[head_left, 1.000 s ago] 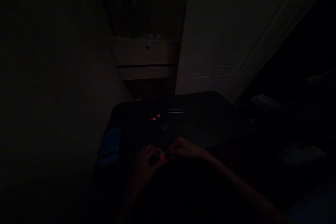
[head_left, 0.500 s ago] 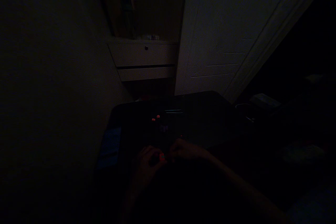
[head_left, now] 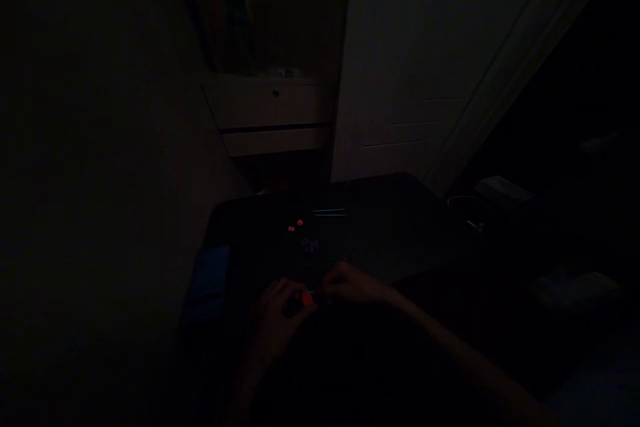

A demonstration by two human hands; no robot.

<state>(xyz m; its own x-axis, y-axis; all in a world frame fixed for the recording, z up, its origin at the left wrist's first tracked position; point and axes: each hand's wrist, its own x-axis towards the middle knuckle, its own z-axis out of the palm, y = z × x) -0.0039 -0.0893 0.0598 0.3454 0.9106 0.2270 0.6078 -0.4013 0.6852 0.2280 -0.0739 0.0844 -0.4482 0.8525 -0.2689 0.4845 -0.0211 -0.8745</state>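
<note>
The scene is very dark. My left hand [head_left: 275, 312] is closed with thumb and fingers around a small glowing orange-red piece [head_left: 307, 299], whose exact kind I cannot make out. A small pale spot shows at the piece's upper edge. Just to the right, my right hand [head_left: 350, 284] has its fingers curled together close to that piece; whatever they grip is lost in shadow. Beyond the hands lie a cluster of small purple pieces [head_left: 311, 245] and two small orange pieces [head_left: 300, 222]. A tiny red spot [head_left: 345, 259] shows just above my right hand.
The dark table [head_left: 400, 220] has rounded far corners. Two thin pale lines [head_left: 330, 212], like slim sticks or tweezers, lie toward its back. A blue flat object [head_left: 207, 280] is at the left edge. Behind stand a drawer unit [head_left: 273, 107] and a pale door-like panel [head_left: 400, 47].
The orange-red piece in my left hand seems turned slightly, showing a plainer orange face. Both hands stay nearly in place, and the view has shifted a little and darkened.
</note>
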